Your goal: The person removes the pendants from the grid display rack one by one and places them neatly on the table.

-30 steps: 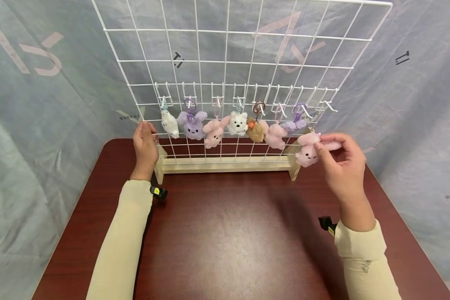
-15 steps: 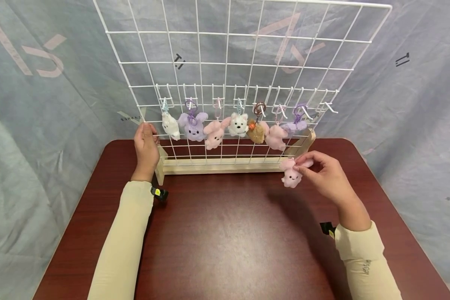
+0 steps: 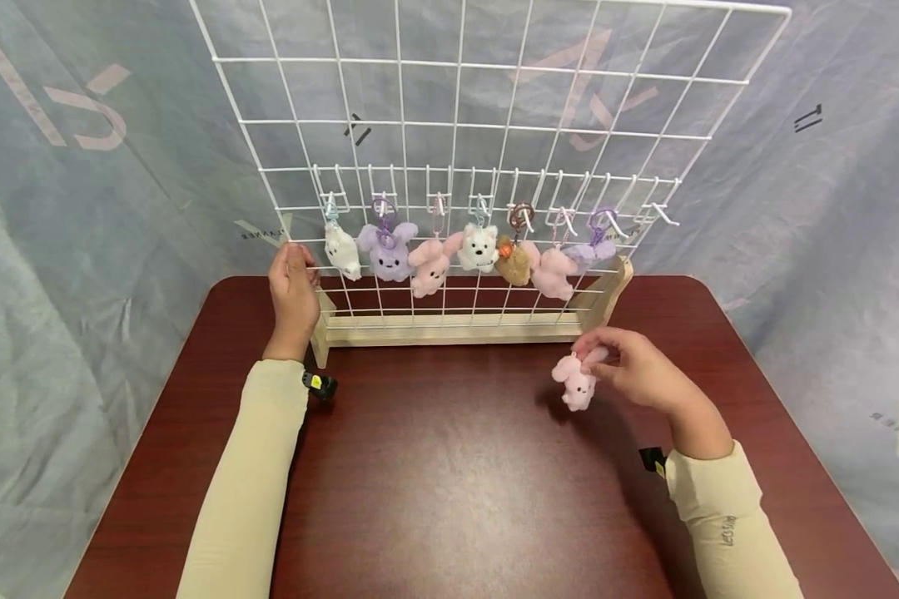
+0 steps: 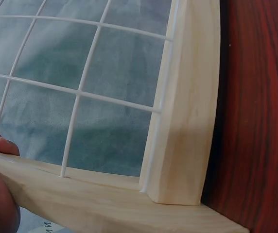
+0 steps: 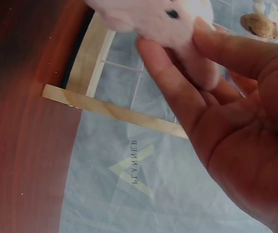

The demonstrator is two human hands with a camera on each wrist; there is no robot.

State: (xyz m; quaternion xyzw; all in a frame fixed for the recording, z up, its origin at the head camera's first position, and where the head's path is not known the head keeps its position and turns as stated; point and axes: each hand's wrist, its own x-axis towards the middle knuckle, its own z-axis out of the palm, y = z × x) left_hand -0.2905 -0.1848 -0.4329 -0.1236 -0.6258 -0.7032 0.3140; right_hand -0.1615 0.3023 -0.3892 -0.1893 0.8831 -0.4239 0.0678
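My right hand (image 3: 640, 370) pinches a pink plush bunny (image 3: 578, 391) by its ear, low over the table at the right of the stand. In the right wrist view the thumb and fingers hold the pink plush (image 5: 148, 19). The left hand (image 3: 294, 291) grips the left edge of the white wire grid (image 3: 457, 125) and its wooden frame; only parts of the fingers (image 4: 7, 145) show in the left wrist view. Several plush charms hang from hooks on the grid, among them a purple bunny (image 3: 389, 254), a white one (image 3: 479, 248) and a brown one (image 3: 514, 264).
The grid's wooden base (image 3: 449, 333) stands at the back of the dark red table (image 3: 434, 474). A white hook (image 3: 661, 215) at the far right of the row carries nothing. Grey printed cloth (image 3: 67, 274) hangs behind and at both sides.
The right hand has moved down and to the left with the pink bunny, from beside the grid's right edge to low over the table. The left hand keeps its grip.
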